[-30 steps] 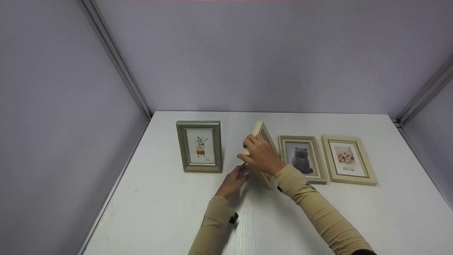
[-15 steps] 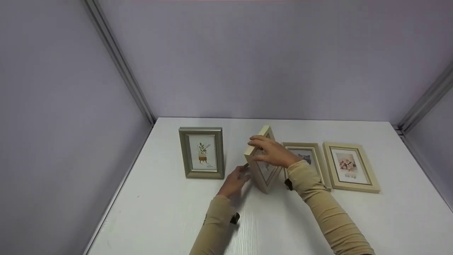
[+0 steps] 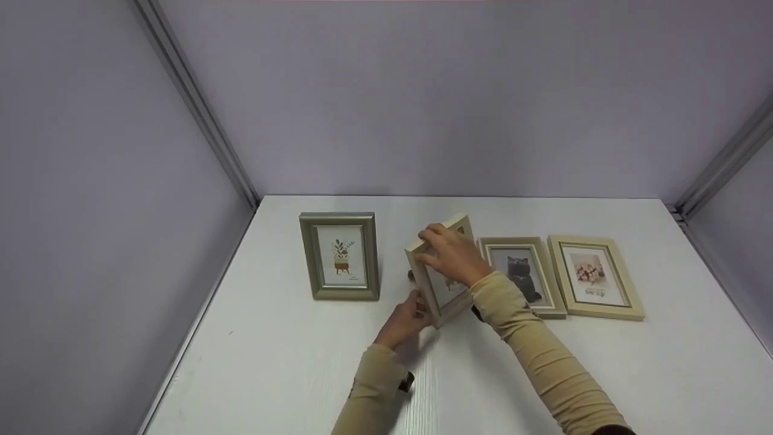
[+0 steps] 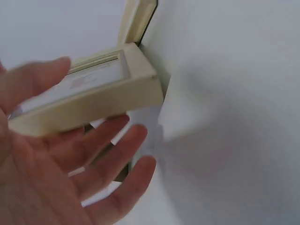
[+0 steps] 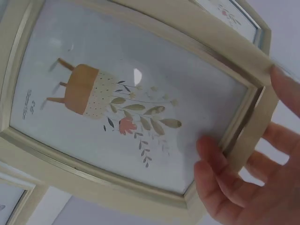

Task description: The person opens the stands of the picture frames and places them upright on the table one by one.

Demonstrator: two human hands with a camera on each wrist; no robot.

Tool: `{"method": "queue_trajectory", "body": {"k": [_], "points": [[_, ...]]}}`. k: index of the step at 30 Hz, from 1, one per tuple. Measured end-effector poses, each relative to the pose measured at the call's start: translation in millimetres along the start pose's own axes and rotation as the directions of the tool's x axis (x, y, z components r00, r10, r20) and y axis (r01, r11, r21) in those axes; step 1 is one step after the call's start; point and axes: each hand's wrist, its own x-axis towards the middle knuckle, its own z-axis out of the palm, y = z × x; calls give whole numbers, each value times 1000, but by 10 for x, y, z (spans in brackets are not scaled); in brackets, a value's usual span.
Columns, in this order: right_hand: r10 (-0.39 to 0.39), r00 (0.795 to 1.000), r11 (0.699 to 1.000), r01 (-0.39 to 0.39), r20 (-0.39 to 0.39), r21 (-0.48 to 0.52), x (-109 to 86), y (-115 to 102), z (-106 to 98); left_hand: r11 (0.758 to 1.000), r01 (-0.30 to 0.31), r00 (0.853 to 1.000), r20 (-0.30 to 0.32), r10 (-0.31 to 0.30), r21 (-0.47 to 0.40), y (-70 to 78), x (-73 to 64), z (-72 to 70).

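Note:
A cream picture frame point(image 3: 444, 296) stands tilted near the middle of the white table, both hands on it. My right hand point(image 3: 453, 257) grips its upper edge. In the right wrist view its fingertips point(image 5: 211, 157) curl onto the front over a print of a potted plant. My left hand point(image 3: 403, 320) is at the frame's lower left side. The left wrist view shows its thumb point(image 4: 37, 79) over the front and its other fingers behind, with the frame's side between them. A small dark piece point(image 3: 411, 275) shows beside the frame, partly hidden.
To the left, a green-grey frame point(image 3: 344, 293) with a plant print stands upright. On the right are a beige frame point(image 3: 546, 278) with a grey cat picture and a cream frame point(image 3: 631, 296) with a flower picture. Grey walls point(image 3: 386, 103) enclose the table point(image 3: 272, 362).
The cream frame has turned so its front shows more towards me, and its upper left corner has swung left. The right hand turned with it; the left hand shifted slightly to the right.

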Motion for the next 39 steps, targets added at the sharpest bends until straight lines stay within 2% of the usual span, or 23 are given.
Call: {"method": "queue_trajectory", "body": {"k": [4,7,10,12,15,16,18,21,23,25,27,29,31,36,39], "points": [[-11,996,998,6,-85,-56,18,-50,61,995,12,991,-133,1,95,1,26,26],[9,995,1000,-7,-95,16,-6,-56,82,987,26,976,-217,9,160,3,48,33],[76,989,990,-60,-123,125,-93,-21,85,978,46,962,-271,11,204,9,63,22],[141,973,974,-103,-183,202,-185,27,101,973,76,956,-293,-8,220,12,68,9],[243,923,944,-154,-299,292,-291,116,127,972,89,944,-331,-13,216,29,99,-47],[275,908,931,-170,-316,322,-320,151,142,974,95,938,-347,-18,207,37,112,-65],[334,893,905,-214,-301,369,-391,212,178,977,105,923,-385,-26,185,50,134,-90],[412,890,867,-317,-196,383,-537,282,264,979,124,896,-442,-42,159,47,148,-77],[458,879,842,-381,-133,381,-654,301,327,980,130,875,-482,-41,152,31,152,-46],[491,865,820,-417,-106,391,-752,307,398,979,117,849,-528,-12,165,11,160,-27],[503,856,810,-421,-117,409,-820,306,475,978,89,823,-568,35,190,-2,168,-27],[512,849,801,-417,-132,430,-872,305,548,974,61,806,-587,80,217,-12,172,-28],[514,845,800,-413,-143,436,-912,300,610,973,30,805,-583,113,229,-31,167,-25],[502,853,805,-400,-143,439,-966,278,699,983,-34,829,-544,129,181,-79,103,-9],[508,855,788,-412,-106,458,-980,276,714,990,-54,843,-526,114,127,-79,68,-15]]}}
